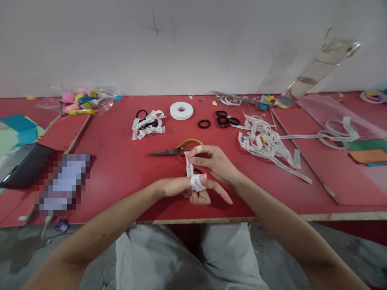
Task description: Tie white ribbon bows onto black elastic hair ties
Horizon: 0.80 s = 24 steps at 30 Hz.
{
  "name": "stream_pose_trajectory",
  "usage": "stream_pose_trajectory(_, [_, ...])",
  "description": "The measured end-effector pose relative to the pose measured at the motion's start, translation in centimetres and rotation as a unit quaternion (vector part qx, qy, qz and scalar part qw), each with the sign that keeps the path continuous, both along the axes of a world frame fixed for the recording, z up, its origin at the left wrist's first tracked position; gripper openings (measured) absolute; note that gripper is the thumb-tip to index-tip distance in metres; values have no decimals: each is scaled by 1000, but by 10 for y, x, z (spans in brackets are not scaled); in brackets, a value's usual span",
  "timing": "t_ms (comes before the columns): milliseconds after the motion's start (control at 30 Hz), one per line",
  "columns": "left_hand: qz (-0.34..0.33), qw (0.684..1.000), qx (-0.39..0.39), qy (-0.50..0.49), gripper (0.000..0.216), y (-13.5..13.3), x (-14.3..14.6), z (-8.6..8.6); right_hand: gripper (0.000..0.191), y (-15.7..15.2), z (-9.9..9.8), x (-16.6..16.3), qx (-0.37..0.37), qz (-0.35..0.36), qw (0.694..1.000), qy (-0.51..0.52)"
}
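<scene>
A white ribbon (189, 168) printed with black lettering runs up between my hands, and a band of it loops over my left thumb. My left hand (178, 187) is closed on this ribbon, its index finger stretched out to the right and the other fingers curled. Behind the thumb shows part of a black hair tie (198, 171); how it is held is hidden. With thumb and fingertips, my right hand (216, 161) pinches the ribbon's upper end. Just beyond lie yellow-handled scissors (169, 152), blades to the left.
A white ribbon roll (181, 111) stands behind the scissors. Black hair ties (223, 120) and tangled printed ribbon (266, 139) lie right, ribbon-tied hair ties (148, 124) left. A phone (65, 183) sits front left; a tilted clear bottle (314, 72) leans at the back right.
</scene>
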<state>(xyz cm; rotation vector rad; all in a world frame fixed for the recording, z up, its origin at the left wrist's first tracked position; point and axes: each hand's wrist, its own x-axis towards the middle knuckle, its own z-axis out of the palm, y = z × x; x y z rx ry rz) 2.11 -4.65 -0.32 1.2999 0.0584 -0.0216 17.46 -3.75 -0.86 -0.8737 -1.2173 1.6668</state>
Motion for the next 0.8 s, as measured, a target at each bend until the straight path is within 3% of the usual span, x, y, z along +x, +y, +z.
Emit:
stream_pose_trajectory(400, [-7, 1000, -4, 9, 82, 1, 2, -1, 16, 1, 2, -1, 22, -60, 998, 20])
stream_pose_trajectory(533, [-32, 999, -5, 5, 93, 1, 5, -7, 17, 1, 2, 0, 30, -64, 997, 16])
stream_pose_trajectory(800, [-8, 1000, 7, 12, 114, 3, 7, -11, 19, 4, -3, -1, 41, -64, 997, -1])
